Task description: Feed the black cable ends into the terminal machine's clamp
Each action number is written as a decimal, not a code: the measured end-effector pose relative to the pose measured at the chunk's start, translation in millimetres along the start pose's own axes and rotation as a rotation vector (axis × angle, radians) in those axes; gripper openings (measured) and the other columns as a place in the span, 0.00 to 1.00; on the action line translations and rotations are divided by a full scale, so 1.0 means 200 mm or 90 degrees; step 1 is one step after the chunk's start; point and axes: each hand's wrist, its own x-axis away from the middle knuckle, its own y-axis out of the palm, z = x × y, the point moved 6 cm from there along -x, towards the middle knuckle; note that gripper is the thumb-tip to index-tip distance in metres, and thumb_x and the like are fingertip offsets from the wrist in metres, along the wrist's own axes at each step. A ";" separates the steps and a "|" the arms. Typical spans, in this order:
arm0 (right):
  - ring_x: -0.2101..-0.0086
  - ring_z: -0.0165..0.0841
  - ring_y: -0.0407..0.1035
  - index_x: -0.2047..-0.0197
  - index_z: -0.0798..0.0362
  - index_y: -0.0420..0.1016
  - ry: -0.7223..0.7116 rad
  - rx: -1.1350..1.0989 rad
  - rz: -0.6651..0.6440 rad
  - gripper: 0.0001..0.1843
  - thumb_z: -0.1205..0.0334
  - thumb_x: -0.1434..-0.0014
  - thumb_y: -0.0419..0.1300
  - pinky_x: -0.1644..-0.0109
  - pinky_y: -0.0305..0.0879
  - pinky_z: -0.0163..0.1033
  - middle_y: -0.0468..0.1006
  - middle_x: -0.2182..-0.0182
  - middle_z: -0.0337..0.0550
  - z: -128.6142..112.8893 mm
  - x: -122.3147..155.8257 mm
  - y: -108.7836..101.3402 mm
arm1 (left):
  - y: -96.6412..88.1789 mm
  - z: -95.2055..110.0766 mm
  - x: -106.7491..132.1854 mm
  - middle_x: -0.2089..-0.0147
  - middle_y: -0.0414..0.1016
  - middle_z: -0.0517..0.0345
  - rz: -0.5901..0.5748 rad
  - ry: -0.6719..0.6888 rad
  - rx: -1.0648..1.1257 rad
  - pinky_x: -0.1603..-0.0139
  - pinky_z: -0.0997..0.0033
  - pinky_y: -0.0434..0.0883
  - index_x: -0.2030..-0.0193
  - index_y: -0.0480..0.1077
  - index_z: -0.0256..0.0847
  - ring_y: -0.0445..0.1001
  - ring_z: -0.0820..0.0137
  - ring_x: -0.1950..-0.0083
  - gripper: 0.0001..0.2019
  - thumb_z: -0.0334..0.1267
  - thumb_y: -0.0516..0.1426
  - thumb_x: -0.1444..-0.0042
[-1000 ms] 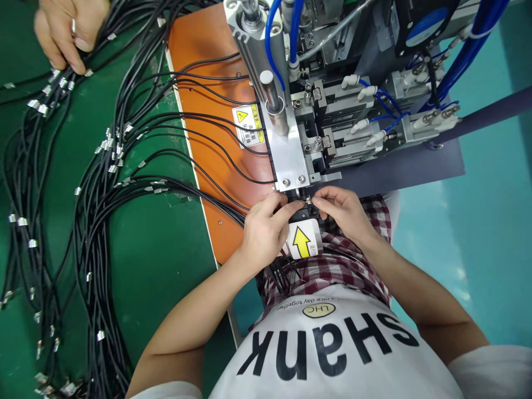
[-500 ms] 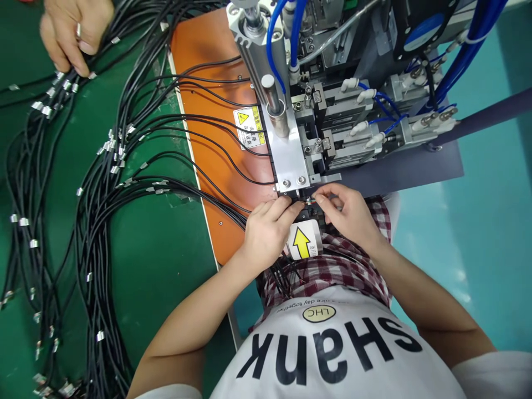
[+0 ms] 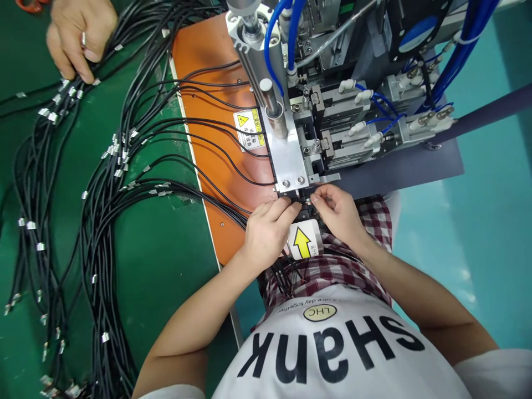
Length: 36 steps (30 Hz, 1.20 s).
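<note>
Closely pinched: cable tip held at the press

Left hand (image 3: 266, 233) and right hand (image 3: 338, 213) are curled inward, their fingertips (image 3: 316, 198) apparently pinching a thin black cable (image 3: 306, 198), steadying its tip at the slot under the machine's steel plate (image 3: 286, 160). Other cables (image 3: 216, 202) drape across an orange mat (image 3: 220, 238), within easy reach; a co-worker's hand (image 3: 78, 41) rests among bundled cables (image 3: 95, 221).

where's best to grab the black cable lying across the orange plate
Probably pinch the black cable mid-span over the orange plate, coming from above: it lies in a loose curve there, while its end by the machine is crowded by the left hand and right hand.
</note>
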 end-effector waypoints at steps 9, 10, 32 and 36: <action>0.79 0.26 0.62 0.63 0.52 0.76 0.080 -0.130 -0.104 0.16 0.46 0.37 0.63 0.75 0.59 0.34 0.70 0.76 0.34 0.06 0.01 -0.04 | -0.04 0.03 0.00 0.58 0.75 0.48 0.040 -0.032 -0.088 0.59 0.60 0.64 0.46 0.76 0.43 0.69 0.61 0.58 0.13 0.33 0.52 0.31; 0.79 0.26 0.62 0.63 0.52 0.76 0.080 -0.131 -0.115 0.15 0.48 0.37 0.64 0.75 0.60 0.34 0.69 0.77 0.33 0.06 0.01 -0.04 | -0.04 0.03 0.01 0.58 0.75 0.48 0.037 -0.030 -0.095 0.59 0.60 0.64 0.45 0.75 0.43 0.69 0.62 0.58 0.14 0.32 0.52 0.31; 0.76 0.28 0.72 0.60 0.52 0.77 0.115 -0.153 -0.135 0.15 0.48 0.36 0.63 0.65 0.70 0.38 0.76 0.70 0.37 0.09 -0.04 -0.08 | -0.01 0.03 -0.04 0.57 0.72 0.48 -0.039 -0.012 0.022 0.56 0.65 0.70 0.42 0.72 0.39 0.72 0.63 0.54 0.15 0.29 0.50 0.31; 0.74 0.27 0.72 0.60 0.52 0.77 0.109 -0.171 -0.172 0.12 0.51 0.36 0.63 0.65 0.69 0.37 0.76 0.69 0.37 0.07 -0.05 -0.08 | -0.01 0.03 -0.05 0.56 0.72 0.48 -0.051 -0.015 0.028 0.57 0.65 0.70 0.42 0.71 0.39 0.72 0.63 0.55 0.16 0.28 0.50 0.32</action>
